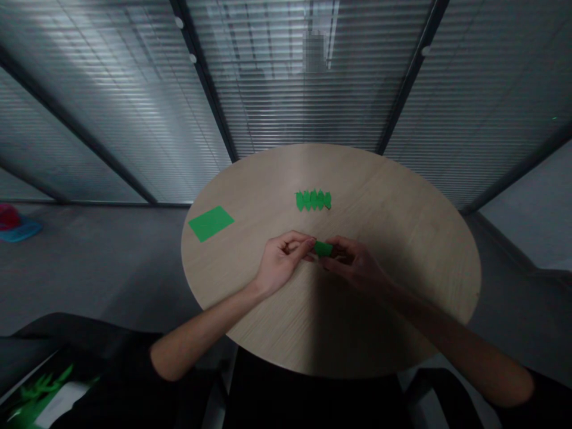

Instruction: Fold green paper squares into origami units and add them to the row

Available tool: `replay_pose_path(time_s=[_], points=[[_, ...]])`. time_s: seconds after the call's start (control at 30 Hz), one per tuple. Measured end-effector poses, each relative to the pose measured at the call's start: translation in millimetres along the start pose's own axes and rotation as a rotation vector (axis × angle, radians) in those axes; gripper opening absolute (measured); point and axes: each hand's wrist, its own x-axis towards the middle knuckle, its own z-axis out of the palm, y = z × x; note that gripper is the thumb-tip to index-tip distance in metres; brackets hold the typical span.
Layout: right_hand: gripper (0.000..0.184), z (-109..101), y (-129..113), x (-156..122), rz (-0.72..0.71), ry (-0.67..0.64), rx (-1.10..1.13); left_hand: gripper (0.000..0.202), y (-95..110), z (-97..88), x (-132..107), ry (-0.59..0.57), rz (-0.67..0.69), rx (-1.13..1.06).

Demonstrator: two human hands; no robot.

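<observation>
A small piece of green paper is held between my two hands, above the near middle of the round table. My left hand pinches its left end between thumb and fingers. At the right end, the fingertips of my right hand grip it. Whether the paper is folded or cut is too small to tell. Just beyond my hands lies a row of several joined green paper shapes with pointed edges. To the left rests a flat green paper sheet.
The round wooden table stands close to glass partitions with blinds. At the lower left, green pieces and something white lie beside me. A red and blue item is on the floor at far left.
</observation>
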Motion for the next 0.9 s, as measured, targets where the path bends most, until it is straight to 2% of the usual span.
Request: replay_pose_path(time_s=[0.27,0.6,0.77,0.9], points=[[0.022,-1.7,-0.5,1.0,0.033,-0.028,0.007,0.021,-0.7,-0.7,0.9,0.019,-0.001,-0.011],[0.023,2.2,0.4,0.1,0.004,0.013,0.027,0.025,-1.8,-0.7,2.0,-0.044,-0.056,-0.013],[0.026,-0.4,-2.9,-0.3,-0.026,-0.036,0.026,0.022,-0.2,-1.1,1.7,-0.036,-0.063,0.013],[0.036,-1.4,-5.8,0.6,-0.08,0.015,-0.057,0.022,-1.2,0.1,0.9,-0.046,-0.07,0.055]])
